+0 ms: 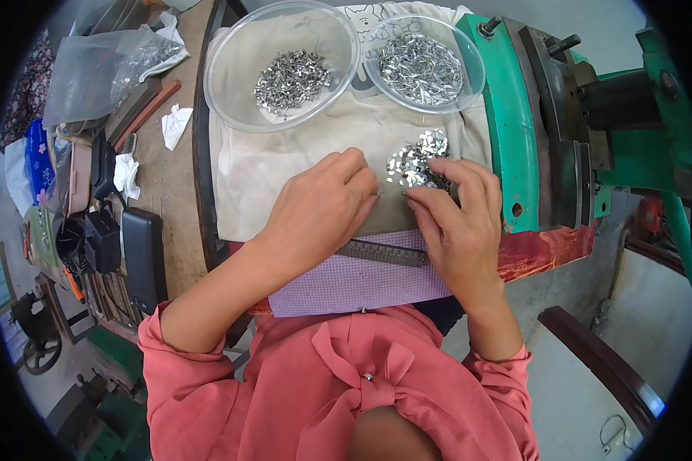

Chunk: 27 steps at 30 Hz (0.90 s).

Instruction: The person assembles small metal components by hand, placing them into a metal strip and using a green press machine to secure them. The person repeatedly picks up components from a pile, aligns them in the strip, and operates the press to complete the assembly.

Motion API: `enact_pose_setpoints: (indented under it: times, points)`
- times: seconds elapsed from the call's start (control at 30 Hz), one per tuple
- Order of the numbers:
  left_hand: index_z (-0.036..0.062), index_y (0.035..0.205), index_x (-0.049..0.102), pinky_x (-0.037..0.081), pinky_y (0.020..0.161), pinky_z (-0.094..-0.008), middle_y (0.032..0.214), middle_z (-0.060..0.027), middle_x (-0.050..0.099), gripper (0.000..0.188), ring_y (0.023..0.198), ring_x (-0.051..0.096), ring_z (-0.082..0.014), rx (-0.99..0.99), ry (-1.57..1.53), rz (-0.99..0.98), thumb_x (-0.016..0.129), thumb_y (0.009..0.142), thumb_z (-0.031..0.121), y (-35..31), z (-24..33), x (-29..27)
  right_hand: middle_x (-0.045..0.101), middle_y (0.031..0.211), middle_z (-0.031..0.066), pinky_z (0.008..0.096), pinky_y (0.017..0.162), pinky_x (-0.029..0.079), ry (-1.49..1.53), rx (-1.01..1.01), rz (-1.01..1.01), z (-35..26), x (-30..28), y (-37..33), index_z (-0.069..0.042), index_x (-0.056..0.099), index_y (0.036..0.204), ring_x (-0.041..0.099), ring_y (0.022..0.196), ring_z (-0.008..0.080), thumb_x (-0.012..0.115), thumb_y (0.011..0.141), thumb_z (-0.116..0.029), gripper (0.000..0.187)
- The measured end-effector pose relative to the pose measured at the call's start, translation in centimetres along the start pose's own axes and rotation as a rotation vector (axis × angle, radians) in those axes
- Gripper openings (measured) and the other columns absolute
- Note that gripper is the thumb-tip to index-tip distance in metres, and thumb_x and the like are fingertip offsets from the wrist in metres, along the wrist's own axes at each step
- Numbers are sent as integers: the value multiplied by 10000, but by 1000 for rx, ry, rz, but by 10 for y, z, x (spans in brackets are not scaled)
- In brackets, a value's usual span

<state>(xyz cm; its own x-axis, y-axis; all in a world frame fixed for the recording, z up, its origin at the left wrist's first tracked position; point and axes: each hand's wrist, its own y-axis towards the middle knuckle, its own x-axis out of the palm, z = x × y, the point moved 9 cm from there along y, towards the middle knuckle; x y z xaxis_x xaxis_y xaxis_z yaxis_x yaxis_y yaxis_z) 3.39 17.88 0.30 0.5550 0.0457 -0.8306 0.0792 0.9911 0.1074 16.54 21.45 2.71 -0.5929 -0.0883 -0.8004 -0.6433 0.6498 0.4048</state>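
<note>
Resting curled on the beige cloth [269, 165], the left hand [323, 207] grips nothing visible; whether it pinches a piece I cannot tell. Just beside it, the right hand [457, 223] spreads loose fingers on one pile of small metal pieces [415, 163]. Beyond stand two clear bowls [231, 84] of similar pieces; a green machine [507, 123] hems the right edge.

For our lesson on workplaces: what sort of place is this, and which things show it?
Probably a small metalworking workshop: a green machine, two clear bowls of small metal parts, and a worn wooden bench strewn with tools.
</note>
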Motion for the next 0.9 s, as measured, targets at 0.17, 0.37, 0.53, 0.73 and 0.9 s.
enact_pose_setpoints:
  times: [0.17,0.37,0.53,0.73,0.9]
  points:
    - [36,942,623,513,726,-391,941,-95,580,171,848,625,-308,-82,-60,4,725,805,45,-15,-12,-12,615,1114,81,436,906,443,-31,-59,-21,-4,17,16,-58,673,894,565,1086,310,789,725,-83,207]
    - [57,986,651,515,733,-385,968,-92,592,204,857,634,-299,-97,-121,-29,708,796,8,-20,-22,-13,608,1021,66,432,878,447,-65,-61,-52,-6,27,24,-41,646,855,570,1040,293,796,700,-94,222]
    - [76,991,678,522,723,-379,970,-83,595,198,859,633,-285,32,-106,-85,693,802,18,-13,-12,-5,611,1007,56,427,875,447,-20,-82,-59,-5,21,22,-52,667,872,575,1033,288,788,690,-63,219]
    - [80,975,671,527,706,-380,959,-81,591,166,863,628,-276,77,-47,-115,695,813,52,-11,-13,0,637,999,57,422,854,459,79,-65,-42,-12,10,7,-62,686,884,606,990,290,777,695,-30,213]
    - [64,929,637,523,704,-392,956,-79,586,144,873,626,-286,15,-72,-86,712,806,64,-12,-18,-1,640,973,54,431,846,476,246,-77,-87,-36,11,-17,-68,699,899,617,985,279,799,690,-37,233]
